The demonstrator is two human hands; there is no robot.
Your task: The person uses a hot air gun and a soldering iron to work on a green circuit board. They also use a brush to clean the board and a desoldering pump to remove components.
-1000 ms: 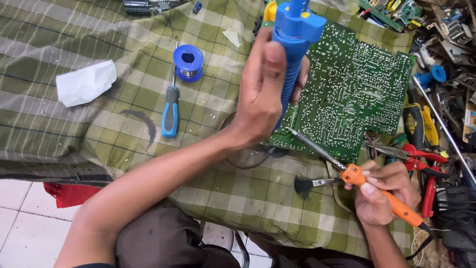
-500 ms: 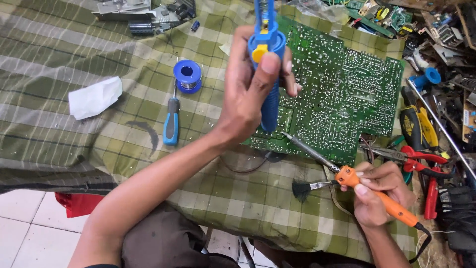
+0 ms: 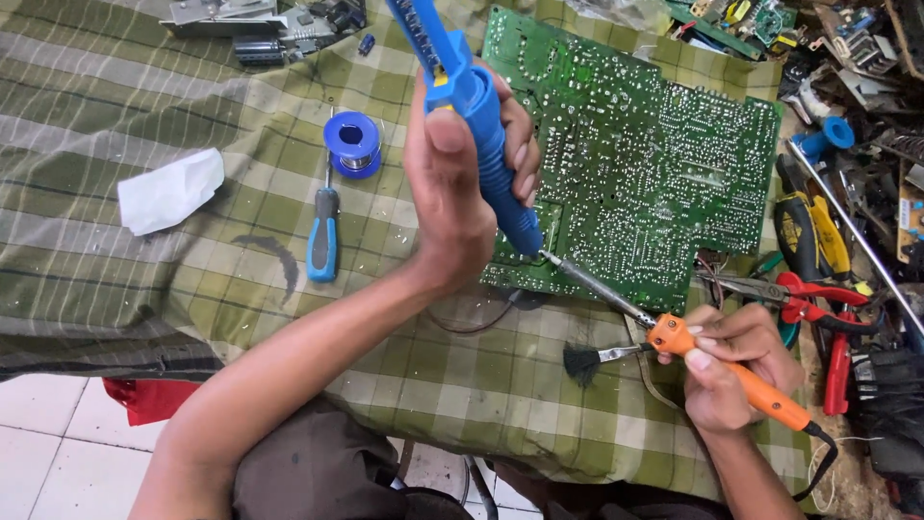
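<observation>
Green-and-cream checked cloth (image 3: 144, 116) spread over the whole work surface, draped at the near edge above white floor tiles (image 3: 48, 443). Green circuit board (image 3: 654, 164) lying solder side up on it, toward the upper right. Jumble of tools along the right edge: red-handled pliers (image 3: 818, 294), a yellow-and-black handled tool (image 3: 808, 226), a long metal rod (image 3: 852, 226). Grey metal parts (image 3: 260, 24) at the top left.

Left hand (image 3: 457, 183) closed tight round a blue desoldering pump (image 3: 476, 125), thumb on its upper body, barrel slanting down to the right, tip resting at the board's near edge. Wrist and fingers covering part of the board's left side. Right hand (image 3: 736, 361) wrapped round an orange-handled soldering iron (image 3: 731, 371), held pen-fashion, its metal shaft running up and left so that the tip meets the pump's nozzle. Small black-bristled brush (image 3: 592, 361) poking out leftward just beside that hand; cannot tell whether gripped or merely lying under the fingers.

Blue-handled screwdriver (image 3: 322, 236) flat on the cloth left of the pump hand, a blue spool of solder wire (image 3: 351, 143) at its tip. Crumpled white tissue (image 3: 168, 191) further left, well apart.
</observation>
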